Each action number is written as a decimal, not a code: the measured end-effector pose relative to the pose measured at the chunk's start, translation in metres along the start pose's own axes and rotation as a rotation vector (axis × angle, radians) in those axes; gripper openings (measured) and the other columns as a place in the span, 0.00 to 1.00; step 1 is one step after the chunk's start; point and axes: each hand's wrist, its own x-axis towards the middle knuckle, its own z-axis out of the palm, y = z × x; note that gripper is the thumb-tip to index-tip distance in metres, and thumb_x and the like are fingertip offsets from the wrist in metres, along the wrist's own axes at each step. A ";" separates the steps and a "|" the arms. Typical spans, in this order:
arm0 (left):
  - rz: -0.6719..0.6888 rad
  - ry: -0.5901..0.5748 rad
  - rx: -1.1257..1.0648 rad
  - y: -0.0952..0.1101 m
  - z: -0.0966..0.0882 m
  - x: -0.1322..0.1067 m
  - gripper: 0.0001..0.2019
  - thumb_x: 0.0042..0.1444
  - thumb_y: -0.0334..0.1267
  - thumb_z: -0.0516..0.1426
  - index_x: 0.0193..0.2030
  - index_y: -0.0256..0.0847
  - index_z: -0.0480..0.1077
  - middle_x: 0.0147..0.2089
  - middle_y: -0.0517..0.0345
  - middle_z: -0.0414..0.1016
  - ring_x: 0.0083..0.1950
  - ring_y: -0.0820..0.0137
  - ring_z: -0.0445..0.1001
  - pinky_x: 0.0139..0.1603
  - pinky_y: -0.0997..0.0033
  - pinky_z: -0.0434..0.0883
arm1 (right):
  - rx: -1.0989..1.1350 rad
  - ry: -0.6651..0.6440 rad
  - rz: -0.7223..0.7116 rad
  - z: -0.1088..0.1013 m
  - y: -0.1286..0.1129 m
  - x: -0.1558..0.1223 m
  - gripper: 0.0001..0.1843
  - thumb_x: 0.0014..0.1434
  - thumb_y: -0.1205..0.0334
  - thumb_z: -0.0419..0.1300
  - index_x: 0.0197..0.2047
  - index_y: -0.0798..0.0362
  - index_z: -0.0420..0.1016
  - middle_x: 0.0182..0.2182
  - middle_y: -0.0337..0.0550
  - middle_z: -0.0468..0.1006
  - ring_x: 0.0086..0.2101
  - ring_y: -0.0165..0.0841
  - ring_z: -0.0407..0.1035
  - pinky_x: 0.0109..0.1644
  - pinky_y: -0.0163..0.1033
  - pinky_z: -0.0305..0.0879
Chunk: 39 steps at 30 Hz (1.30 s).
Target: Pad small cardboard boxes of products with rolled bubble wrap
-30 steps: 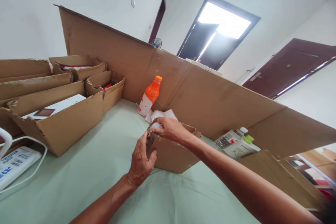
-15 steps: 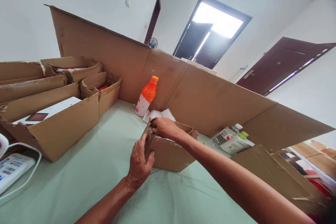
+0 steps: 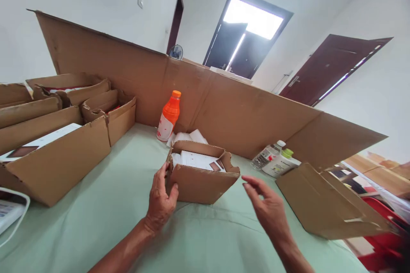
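Observation:
A small open-topped cardboard box (image 3: 203,184) stands on the green cloth in front of me. White cartons with a brown printed patch (image 3: 200,161) lie inside it, with something whitish and clear at their left end. My left hand (image 3: 160,194) grips the box's left end, thumb on the near side and fingers along the end wall. Just off the right end, my right hand (image 3: 267,204) is in the air with its fingers apart and holds nothing. Behind the box are folded white sheets (image 3: 192,136) and an orange bottle (image 3: 169,115).
Larger cardboard boxes (image 3: 77,158) with goods inside fill the left side. At right are a clear bottle (image 3: 267,155), a white bottle with a green cap (image 3: 282,164) and another cardboard box (image 3: 323,204). A tall cardboard panel (image 3: 243,111) runs along the back.
My right hand has come out of the small box and moved right, past its end. The cartons inside now show. My left hand stays at the left end.

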 end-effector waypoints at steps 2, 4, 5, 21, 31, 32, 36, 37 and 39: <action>-0.088 -0.015 -0.025 -0.001 -0.001 -0.005 0.32 0.62 0.34 0.55 0.71 0.42 0.51 0.64 0.40 0.66 0.62 0.56 0.70 0.60 0.49 0.71 | 0.087 -0.132 0.077 0.021 0.031 -0.013 0.23 0.54 0.49 0.59 0.49 0.52 0.77 0.40 0.48 0.83 0.36 0.40 0.77 0.35 0.41 0.72; -0.205 -0.042 -0.051 -0.002 -0.005 -0.009 0.32 0.62 0.36 0.55 0.71 0.42 0.50 0.64 0.40 0.66 0.61 0.57 0.70 0.60 0.50 0.71 | 0.171 -0.250 0.091 0.049 0.043 -0.018 0.24 0.52 0.52 0.59 0.51 0.53 0.73 0.43 0.49 0.82 0.36 0.40 0.77 0.36 0.42 0.73; -0.265 -0.059 -0.064 -0.003 -0.007 -0.010 0.32 0.62 0.37 0.55 0.72 0.41 0.49 0.64 0.40 0.67 0.61 0.57 0.71 0.59 0.50 0.72 | 0.192 -0.282 0.091 0.061 0.043 -0.019 0.23 0.52 0.53 0.58 0.50 0.53 0.73 0.43 0.49 0.82 0.34 0.38 0.77 0.36 0.42 0.73; -0.651 -0.280 -0.117 0.014 -0.063 -0.080 0.41 0.53 0.59 0.61 0.70 0.47 0.55 0.60 0.46 0.74 0.56 0.55 0.78 0.54 0.57 0.78 | 0.362 -0.356 0.014 0.002 0.101 -0.157 0.72 0.42 0.24 0.65 0.77 0.48 0.35 0.74 0.58 0.45 0.70 0.62 0.43 0.69 0.64 0.51; -0.635 -0.480 -0.163 0.013 -0.004 -0.076 0.46 0.50 0.57 0.64 0.73 0.50 0.51 0.63 0.47 0.72 0.57 0.52 0.77 0.55 0.50 0.78 | 0.515 -0.095 0.072 0.001 0.115 -0.151 0.67 0.44 0.40 0.74 0.75 0.48 0.39 0.71 0.57 0.53 0.68 0.54 0.50 0.70 0.57 0.51; -0.588 -0.534 -0.194 0.020 0.011 -0.082 0.46 0.52 0.54 0.64 0.73 0.48 0.49 0.64 0.44 0.71 0.58 0.53 0.77 0.54 0.52 0.78 | 0.519 -0.038 0.136 -0.011 0.123 -0.163 0.65 0.46 0.40 0.73 0.75 0.48 0.39 0.69 0.57 0.56 0.67 0.53 0.54 0.69 0.58 0.55; -0.307 -0.755 -0.268 0.055 0.059 -0.116 0.38 0.60 0.43 0.58 0.74 0.45 0.48 0.69 0.39 0.65 0.66 0.53 0.69 0.61 0.49 0.72 | 0.356 0.236 0.407 -0.078 0.168 -0.207 0.57 0.47 0.41 0.72 0.71 0.47 0.46 0.59 0.57 0.70 0.58 0.51 0.68 0.60 0.58 0.67; -0.267 -0.796 -0.258 0.063 0.065 -0.125 0.36 0.62 0.42 0.56 0.74 0.45 0.48 0.70 0.39 0.64 0.67 0.53 0.68 0.62 0.48 0.71 | 0.275 0.326 0.459 -0.099 0.181 -0.216 0.54 0.46 0.40 0.72 0.68 0.47 0.51 0.56 0.56 0.72 0.56 0.51 0.70 0.59 0.58 0.69; -0.236 -0.869 -0.220 0.071 0.070 -0.139 0.32 0.63 0.40 0.53 0.73 0.46 0.51 0.70 0.41 0.64 0.66 0.53 0.70 0.59 0.48 0.74 | 0.130 0.497 0.524 -0.139 0.205 -0.230 0.49 0.43 0.40 0.73 0.62 0.48 0.58 0.53 0.54 0.74 0.52 0.50 0.71 0.57 0.57 0.69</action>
